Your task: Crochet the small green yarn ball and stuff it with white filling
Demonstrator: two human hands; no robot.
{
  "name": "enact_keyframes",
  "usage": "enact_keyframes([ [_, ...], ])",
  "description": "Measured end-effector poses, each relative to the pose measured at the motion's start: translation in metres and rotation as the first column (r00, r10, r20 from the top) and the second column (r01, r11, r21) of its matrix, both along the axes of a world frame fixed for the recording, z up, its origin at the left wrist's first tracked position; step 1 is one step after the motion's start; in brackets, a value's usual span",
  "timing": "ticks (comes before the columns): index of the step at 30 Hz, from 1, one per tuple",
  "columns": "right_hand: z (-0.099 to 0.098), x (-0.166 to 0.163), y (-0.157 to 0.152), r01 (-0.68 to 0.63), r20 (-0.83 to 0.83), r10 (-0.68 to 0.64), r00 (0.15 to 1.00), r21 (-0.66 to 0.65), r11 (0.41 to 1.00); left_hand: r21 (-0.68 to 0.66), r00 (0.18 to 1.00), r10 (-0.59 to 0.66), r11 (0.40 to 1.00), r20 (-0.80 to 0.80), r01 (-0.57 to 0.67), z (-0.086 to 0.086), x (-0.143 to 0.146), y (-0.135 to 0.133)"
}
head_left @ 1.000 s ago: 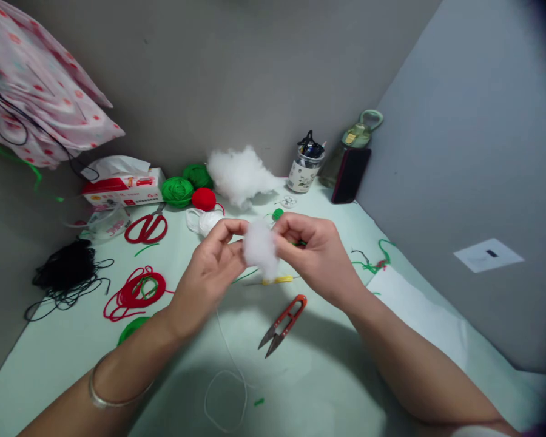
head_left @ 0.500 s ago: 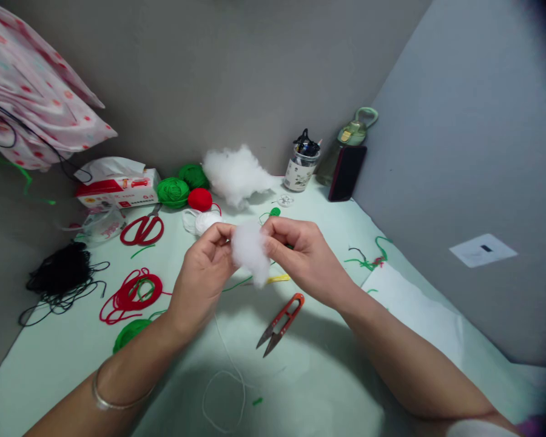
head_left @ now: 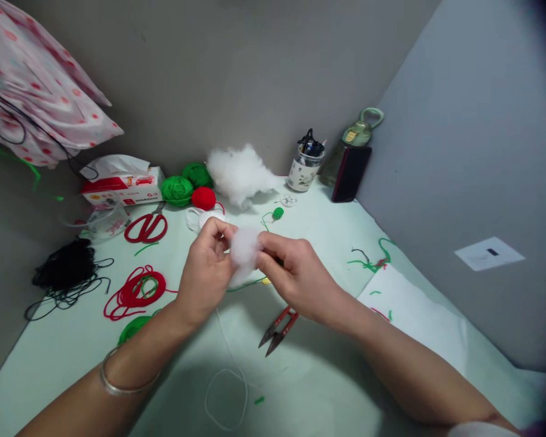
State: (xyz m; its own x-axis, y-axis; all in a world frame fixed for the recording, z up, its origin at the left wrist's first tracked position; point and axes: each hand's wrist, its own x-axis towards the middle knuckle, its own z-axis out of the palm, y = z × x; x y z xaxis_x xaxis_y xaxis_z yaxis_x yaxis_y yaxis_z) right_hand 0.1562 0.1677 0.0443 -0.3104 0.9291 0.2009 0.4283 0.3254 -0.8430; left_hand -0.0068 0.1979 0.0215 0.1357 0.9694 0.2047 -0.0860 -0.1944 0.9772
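So both hands are pinched onto one small tuft of white fluff (head_left: 244, 250), which sits right between them, off the table. The left hand (head_left: 208, 267) has thumb and fingertips closed on its left edge, and the right hand (head_left: 295, 267) nips the opposite edge between thumb and forefinger, other fingers curled in. There's a bit of green tucked by the right fingers too, can't tell if it's held or just behind them

For working the fluff, I'd go light: pinch just the edges, tease it apart with short tugs, turn it a little and go again. Yank hard and it'll probably rip into stringy bits, squash it and you'd likely get a hard lump. The tuft's kinda blurry, so I can't tell how even it is

Also mind the mess around the grip. The red-handled snips (head_left: 277, 331) lie just below the right hand, partly under it, points toward you, and a green strand (head_left: 247, 286) runs right below the tuft, easy to snag. Spare fluff is in the big white heap (head_left: 241, 175) beyond the hands if that bit's too thin
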Motion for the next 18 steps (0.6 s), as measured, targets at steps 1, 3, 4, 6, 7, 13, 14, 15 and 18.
enact_keyframes([
  [1,0.001,0.000,0.000,-0.018,-0.012,0.017,1.000,-0.011,1.000,-0.006,1.000,-0.002,1.000,0.003,0.002,-0.001,-0.001,0.001],
  [3,0.002,0.001,0.002,-0.036,-0.055,0.033,0.998,-0.055,0.998,-0.025,1.000,-0.018,1.000,0.014,0.018,-0.002,-0.004,0.002],
  [4,0.003,0.001,0.004,-0.028,-0.085,0.022,0.996,-0.077,0.997,-0.034,0.999,-0.032,0.999,0.021,0.032,-0.003,-0.005,0.002],
  [6,0.002,0.001,0.006,0.014,-0.149,-0.030,0.988,-0.107,0.994,-0.044,0.997,-0.066,0.997,0.030,0.068,-0.006,-0.007,0.001],
  [7,0.002,0.001,0.007,0.038,-0.182,-0.059,0.982,-0.116,0.992,-0.045,0.996,-0.087,0.995,0.035,0.089,-0.008,-0.007,0.000],
  [13,0.002,0.002,0.012,0.086,-0.307,-0.126,0.944,-0.138,0.987,-0.004,0.960,-0.249,0.968,0.129,0.252,-0.011,-0.008,-0.005],
  [14,0.002,0.003,0.013,0.085,-0.327,-0.131,0.936,-0.151,0.985,0.004,0.954,-0.268,0.963,0.134,0.270,-0.009,-0.007,-0.005],
  [15,0.003,0.004,0.014,0.081,-0.348,-0.137,0.927,-0.171,0.982,0.012,0.950,-0.281,0.959,0.137,0.282,-0.008,-0.006,-0.005],
  [18,0.002,0.005,0.017,0.063,-0.393,-0.157,0.906,-0.240,0.969,0.040,0.948,-0.277,0.961,0.155,0.274,-0.004,-0.003,-0.004],
])
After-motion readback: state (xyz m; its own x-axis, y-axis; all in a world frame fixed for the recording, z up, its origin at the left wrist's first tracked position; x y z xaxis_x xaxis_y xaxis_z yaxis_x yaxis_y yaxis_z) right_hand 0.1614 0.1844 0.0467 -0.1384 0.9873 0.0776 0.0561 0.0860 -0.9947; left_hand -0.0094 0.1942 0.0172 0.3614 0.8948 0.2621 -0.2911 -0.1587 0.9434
